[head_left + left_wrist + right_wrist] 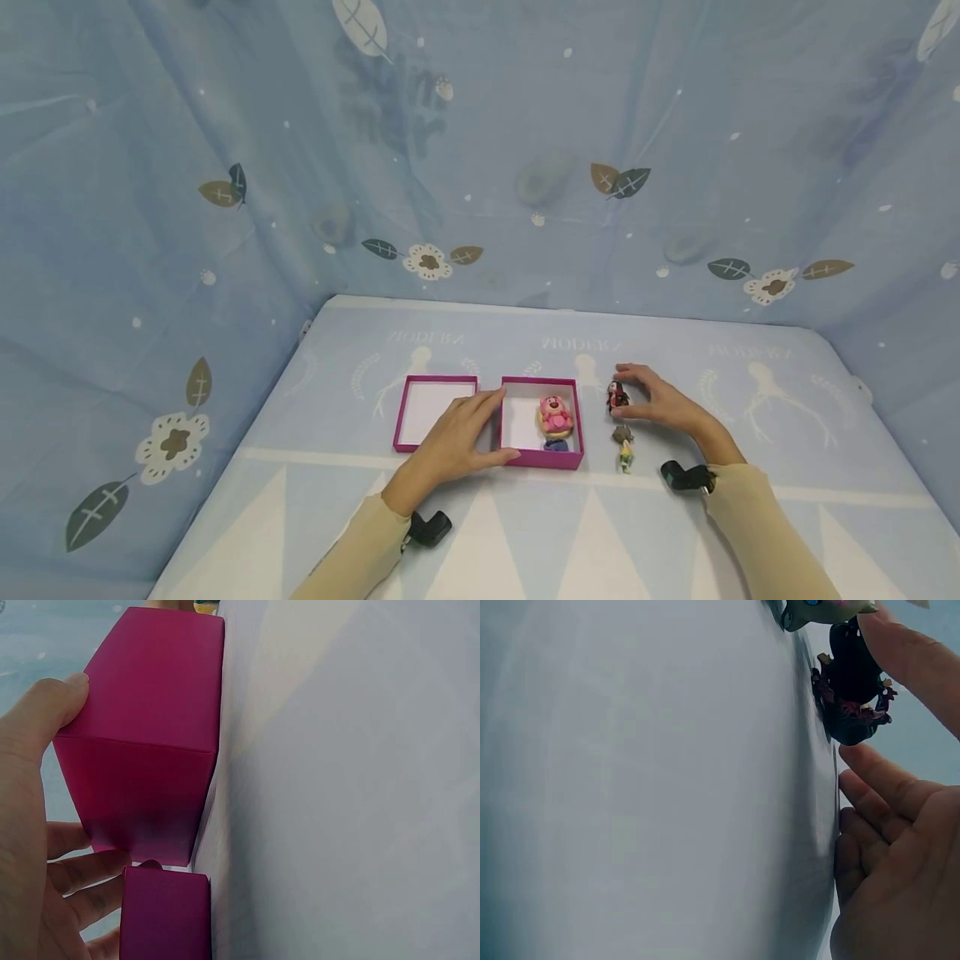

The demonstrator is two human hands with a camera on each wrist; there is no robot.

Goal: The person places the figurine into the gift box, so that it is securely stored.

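Observation:
My left hand (pixel 459 437) holds the left side of a magenta box (pixel 551 459) with a white inside, thumb on the front wall and fingers along the left wall. Inside the box, a pink bear figurine (pixel 555 414) leans at the right, with a small dark blue piece (pixel 556 446) below it. My right hand (pixel 663 407) spreads thumb and index finger around a small black-and-red figurine (pixel 617 397) lying on the table, the fingertips close to its two ends. Nearer the front lies a brown-haired figurine (pixel 624 450) in yellow and green.
A matching magenta lid (pixel 402 417), white inside, lies left of the box, partly behind my left hand. The table has a patterned light blue cloth (pixel 525 533). Blue patterned curtains (pixel 510 150) stand along the back and sides.

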